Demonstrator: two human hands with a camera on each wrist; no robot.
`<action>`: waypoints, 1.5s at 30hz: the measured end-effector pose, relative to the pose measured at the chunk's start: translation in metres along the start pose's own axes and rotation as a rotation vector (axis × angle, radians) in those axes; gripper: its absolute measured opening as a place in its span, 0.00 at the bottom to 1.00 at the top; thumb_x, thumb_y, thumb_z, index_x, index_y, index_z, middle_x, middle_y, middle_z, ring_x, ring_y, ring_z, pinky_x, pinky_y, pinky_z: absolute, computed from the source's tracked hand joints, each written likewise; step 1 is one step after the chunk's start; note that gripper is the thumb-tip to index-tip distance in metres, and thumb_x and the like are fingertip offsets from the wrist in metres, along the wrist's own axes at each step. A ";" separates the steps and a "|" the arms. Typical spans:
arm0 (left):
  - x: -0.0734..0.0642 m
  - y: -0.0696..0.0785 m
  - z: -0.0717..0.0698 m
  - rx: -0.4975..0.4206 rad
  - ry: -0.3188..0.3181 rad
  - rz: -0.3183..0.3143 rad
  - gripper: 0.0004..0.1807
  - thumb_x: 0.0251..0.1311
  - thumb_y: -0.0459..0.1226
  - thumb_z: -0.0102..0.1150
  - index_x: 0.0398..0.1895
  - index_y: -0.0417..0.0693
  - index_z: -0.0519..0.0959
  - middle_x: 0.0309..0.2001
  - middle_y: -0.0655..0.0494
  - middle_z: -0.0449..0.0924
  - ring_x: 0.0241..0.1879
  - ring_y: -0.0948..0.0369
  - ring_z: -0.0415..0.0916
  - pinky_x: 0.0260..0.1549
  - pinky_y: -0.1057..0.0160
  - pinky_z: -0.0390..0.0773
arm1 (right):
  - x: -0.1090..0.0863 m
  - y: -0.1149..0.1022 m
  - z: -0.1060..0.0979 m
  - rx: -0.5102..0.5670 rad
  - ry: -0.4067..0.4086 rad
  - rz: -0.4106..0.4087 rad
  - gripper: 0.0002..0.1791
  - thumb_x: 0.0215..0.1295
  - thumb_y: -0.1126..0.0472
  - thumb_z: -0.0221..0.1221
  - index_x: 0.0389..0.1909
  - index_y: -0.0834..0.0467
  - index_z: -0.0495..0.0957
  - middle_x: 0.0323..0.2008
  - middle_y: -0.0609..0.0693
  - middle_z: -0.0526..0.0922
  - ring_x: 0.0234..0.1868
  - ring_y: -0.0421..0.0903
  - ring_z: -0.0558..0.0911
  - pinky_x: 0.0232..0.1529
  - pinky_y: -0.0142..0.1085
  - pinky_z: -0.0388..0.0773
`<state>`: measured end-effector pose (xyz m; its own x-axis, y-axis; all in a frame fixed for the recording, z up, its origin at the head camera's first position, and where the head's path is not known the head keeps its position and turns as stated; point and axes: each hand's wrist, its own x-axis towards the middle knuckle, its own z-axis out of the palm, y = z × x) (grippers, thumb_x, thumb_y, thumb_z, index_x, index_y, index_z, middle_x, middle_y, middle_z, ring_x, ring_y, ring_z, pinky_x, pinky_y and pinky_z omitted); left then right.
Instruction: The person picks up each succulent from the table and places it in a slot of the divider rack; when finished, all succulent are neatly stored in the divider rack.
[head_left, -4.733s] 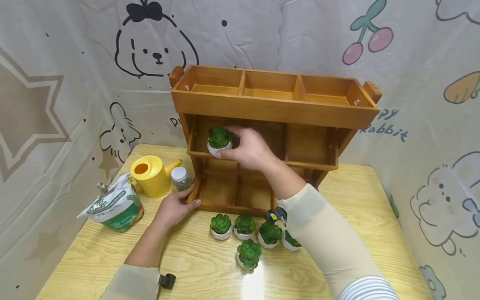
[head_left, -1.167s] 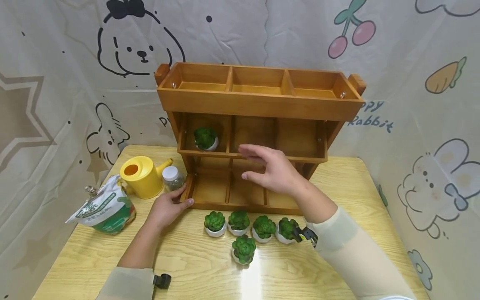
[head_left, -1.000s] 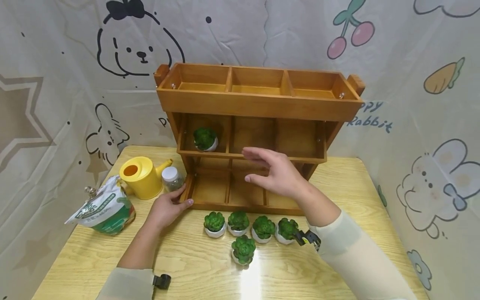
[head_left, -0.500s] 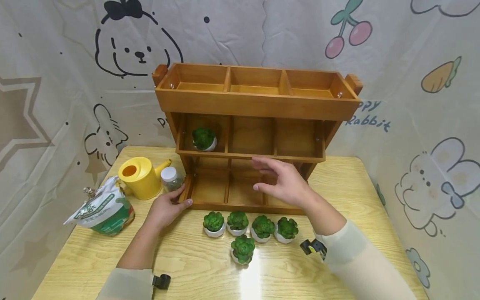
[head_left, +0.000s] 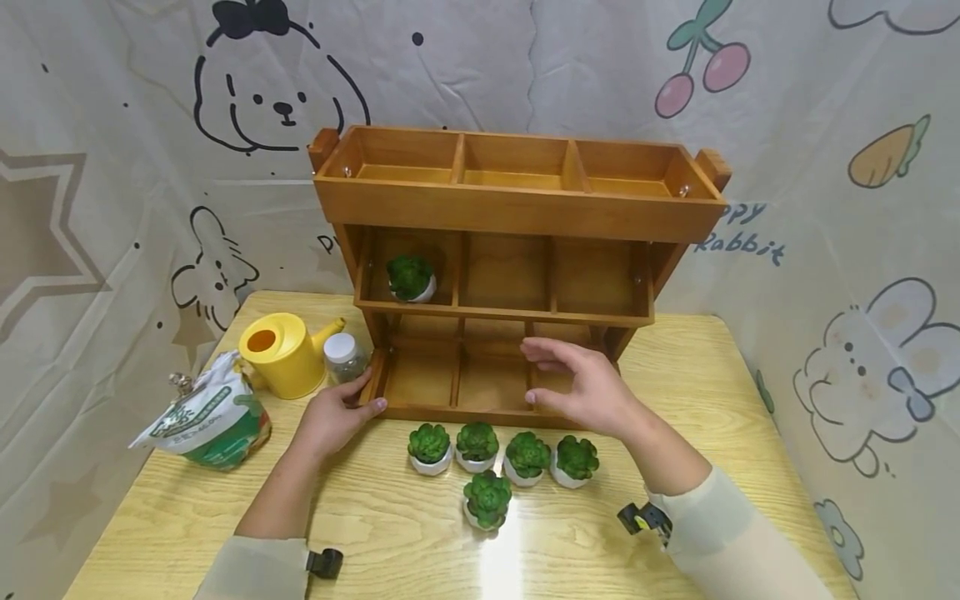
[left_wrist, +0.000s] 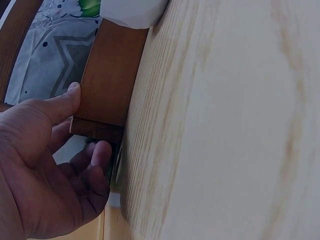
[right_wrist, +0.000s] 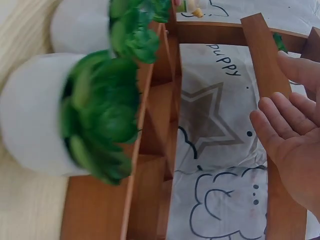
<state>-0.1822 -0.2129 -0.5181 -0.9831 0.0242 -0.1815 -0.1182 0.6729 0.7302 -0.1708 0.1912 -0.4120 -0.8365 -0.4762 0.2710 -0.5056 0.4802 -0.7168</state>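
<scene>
A brown three-tier wooden plant stand (head_left: 517,212) with divided trays stands at the back of the table. My left hand (head_left: 337,421) holds its bottom tray at the front left corner; in the left wrist view the thumb lies on the wood and the fingers bend round its end. My right hand (head_left: 581,387) hovers in front of the lower tray, fingers loosely extended and holding nothing. One potted succulent (head_left: 411,277) sits in the middle tier's left compartment. Several more potted succulents (head_left: 527,457) in white pots stand before the stand, one (head_left: 487,500) nearer me.
Left of the stand are a yellow watering can (head_left: 288,354), a clear jar with a white lid (head_left: 343,357) and a white and green bag (head_left: 213,412). Behind hangs a cloth (head_left: 480,75) with cartoon prints. The wooden table (head_left: 405,542) has a light grain.
The succulent that my right hand held now sits in the middle tier's left compartment. The right hand has let go and drawn back down and right. My left hand keeps its hold.
</scene>
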 end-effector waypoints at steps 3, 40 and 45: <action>0.000 0.000 0.001 0.002 0.000 0.001 0.40 0.67 0.55 0.67 0.78 0.55 0.67 0.68 0.35 0.74 0.64 0.41 0.75 0.62 0.39 0.73 | -0.007 0.006 0.001 -0.016 -0.003 0.002 0.37 0.60 0.62 0.75 0.70 0.60 0.74 0.64 0.54 0.81 0.61 0.54 0.82 0.62 0.46 0.78; 0.000 0.000 -0.002 -0.013 -0.014 -0.027 0.40 0.67 0.56 0.66 0.79 0.58 0.65 0.72 0.35 0.70 0.67 0.40 0.72 0.64 0.38 0.71 | -0.083 0.046 0.016 0.004 -0.143 0.231 0.46 0.55 0.47 0.78 0.73 0.55 0.71 0.68 0.46 0.78 0.67 0.55 0.77 0.66 0.59 0.72; 0.000 0.000 -0.001 -0.018 -0.021 -0.025 0.41 0.67 0.56 0.66 0.80 0.58 0.65 0.72 0.36 0.68 0.68 0.40 0.71 0.65 0.38 0.69 | -0.089 0.051 0.017 -0.015 -0.173 0.246 0.48 0.52 0.48 0.80 0.74 0.54 0.71 0.70 0.47 0.76 0.69 0.59 0.74 0.67 0.62 0.68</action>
<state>-0.1828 -0.2137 -0.5180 -0.9766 0.0235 -0.2138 -0.1455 0.6599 0.7371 -0.1187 0.2461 -0.4836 -0.8868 -0.4615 -0.0242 -0.2960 0.6074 -0.7372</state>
